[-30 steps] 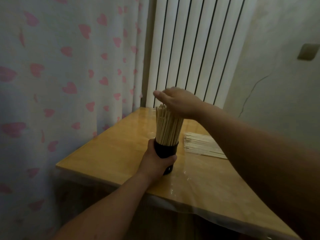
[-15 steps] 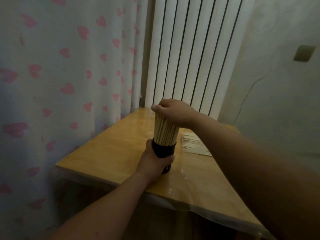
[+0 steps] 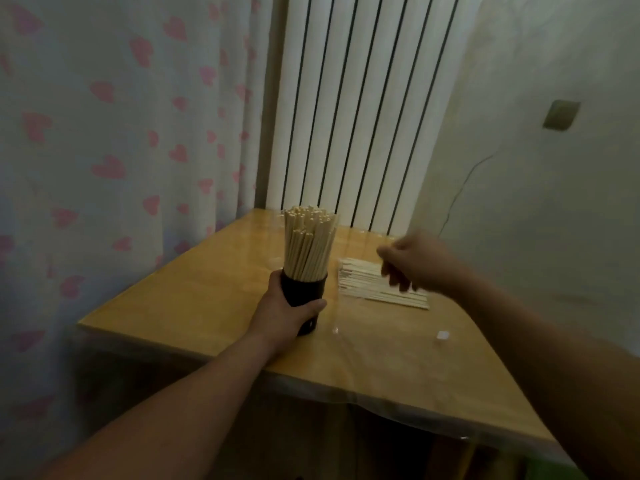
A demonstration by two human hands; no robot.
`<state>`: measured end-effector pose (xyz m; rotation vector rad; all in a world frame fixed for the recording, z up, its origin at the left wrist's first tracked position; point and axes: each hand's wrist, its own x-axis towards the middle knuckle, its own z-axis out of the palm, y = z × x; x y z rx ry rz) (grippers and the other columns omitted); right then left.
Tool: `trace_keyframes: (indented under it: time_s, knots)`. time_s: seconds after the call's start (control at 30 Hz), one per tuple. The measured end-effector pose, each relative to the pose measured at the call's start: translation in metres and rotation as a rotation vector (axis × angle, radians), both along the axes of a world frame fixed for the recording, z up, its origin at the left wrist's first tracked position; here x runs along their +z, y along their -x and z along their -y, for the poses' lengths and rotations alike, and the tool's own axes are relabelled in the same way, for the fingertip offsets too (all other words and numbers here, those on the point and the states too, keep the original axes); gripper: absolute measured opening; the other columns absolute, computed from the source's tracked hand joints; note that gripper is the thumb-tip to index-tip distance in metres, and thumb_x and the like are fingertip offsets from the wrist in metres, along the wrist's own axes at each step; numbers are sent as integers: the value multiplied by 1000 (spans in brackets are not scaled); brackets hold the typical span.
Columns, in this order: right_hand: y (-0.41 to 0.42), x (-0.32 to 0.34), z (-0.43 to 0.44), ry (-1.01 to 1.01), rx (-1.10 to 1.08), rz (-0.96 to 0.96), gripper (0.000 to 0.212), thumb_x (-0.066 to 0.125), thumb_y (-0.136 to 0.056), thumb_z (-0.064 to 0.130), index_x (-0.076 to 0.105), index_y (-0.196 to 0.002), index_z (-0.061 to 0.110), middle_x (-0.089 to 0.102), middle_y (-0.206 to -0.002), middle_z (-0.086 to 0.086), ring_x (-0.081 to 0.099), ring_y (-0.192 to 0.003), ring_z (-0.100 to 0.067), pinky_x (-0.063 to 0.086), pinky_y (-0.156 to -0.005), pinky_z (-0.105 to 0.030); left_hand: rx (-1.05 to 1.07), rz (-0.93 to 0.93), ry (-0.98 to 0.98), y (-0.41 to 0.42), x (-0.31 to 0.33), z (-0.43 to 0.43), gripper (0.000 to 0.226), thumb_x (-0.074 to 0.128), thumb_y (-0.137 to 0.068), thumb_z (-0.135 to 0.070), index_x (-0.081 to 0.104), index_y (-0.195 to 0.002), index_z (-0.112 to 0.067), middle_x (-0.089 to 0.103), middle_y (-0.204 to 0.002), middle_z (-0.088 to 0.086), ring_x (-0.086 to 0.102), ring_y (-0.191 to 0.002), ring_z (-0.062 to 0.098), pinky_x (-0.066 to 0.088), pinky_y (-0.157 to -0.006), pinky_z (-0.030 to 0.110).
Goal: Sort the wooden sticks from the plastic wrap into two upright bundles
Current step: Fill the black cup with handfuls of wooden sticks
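Note:
A thick bundle of pale wooden sticks (image 3: 308,245) stands upright in a black cylindrical holder (image 3: 304,296) on the wooden table (image 3: 194,299). My left hand (image 3: 284,313) grips the holder from the near left side. To its right a flat layer of wooden sticks (image 3: 367,282) lies on clear plastic wrap. My right hand (image 3: 415,261) hovers just above those lying sticks, blurred, fingers pointing down and loosely curled, holding nothing that I can see.
A clear plastic sheet covers the table and hangs over its near edge (image 3: 381,400). A small white scrap (image 3: 442,335) lies on the near right of the table. A heart-patterned curtain (image 3: 104,150) hangs at left, a white radiator (image 3: 353,116) behind, a wall at right.
My right hand has left the top of the upright bundle and swung right and down over the flat sticks. The left hand keeps its grip on the holder.

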<state>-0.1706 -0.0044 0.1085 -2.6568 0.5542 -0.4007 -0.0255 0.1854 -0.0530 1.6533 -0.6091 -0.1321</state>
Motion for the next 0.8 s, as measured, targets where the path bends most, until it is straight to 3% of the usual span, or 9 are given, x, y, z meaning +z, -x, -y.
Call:
trace_keyframes:
  time_s: [0.1,0.17,0.23,0.3,0.5,0.57,0.67,0.8]
  knots:
    - [28,-28,4,-146,72,-387,35,53,-110,34,78,-106,9,81,-91,-6,78,-82,-20,64,-78,-36,-6,5,9,1,0,0,92,92,-78,-44,36,-150,-33,58,-141,-10,58,-130,18,50,-112,47]
    - [32,-57,7,17,75,-570,33,52,-110,31,68,-136,19,73,-127,-1,71,-114,-18,58,-99,-37,-5,5,16,2,1,1,92,92,-79,-42,36,-151,-32,57,-142,-10,56,-132,18,49,-113,47]
    - [23,-85,12,218,35,-573,47,52,-108,25,50,-155,29,54,-154,2,53,-140,-20,44,-117,-41,-3,5,28,1,2,1,93,92,-79,-40,36,-152,-31,57,-142,-10,55,-132,17,48,-113,43]
    - [10,-101,17,273,-3,-510,59,56,-106,20,38,-162,29,44,-162,-1,45,-147,-23,40,-121,-41,-4,-4,41,-1,2,2,93,93,-79,-39,37,-153,-30,58,-142,-10,56,-131,17,49,-111,41]
    - [-51,-126,50,349,-128,-409,55,62,-98,27,49,-151,21,58,-144,-7,62,-123,-26,51,-103,-37,44,-13,84,-13,-2,4,91,94,-77,-39,42,-151,-31,58,-141,-9,57,-131,15,50,-109,38]
    - [-68,-129,63,385,-138,-476,54,65,-95,28,50,-146,19,60,-138,-7,63,-116,-25,51,-97,-34,31,-25,95,-14,-4,4,91,91,-83,-32,36,-156,-30,57,-144,-10,55,-133,14,47,-108,34]
    - [-90,-131,80,484,-86,-577,32,69,-94,33,65,-124,20,62,-112,-1,62,-101,-20,50,-88,-31,24,-47,104,-14,-5,3,95,87,-87,-32,27,-161,-30,53,-150,-9,52,-136,15,44,-109,34]
    - [-109,-134,89,625,-3,-676,27,68,-94,33,71,-119,22,68,-117,-2,66,-107,-21,55,-95,-34,24,-64,106,-15,-7,3,91,87,-87,-33,30,-158,-30,55,-147,-9,54,-134,16,46,-105,33]
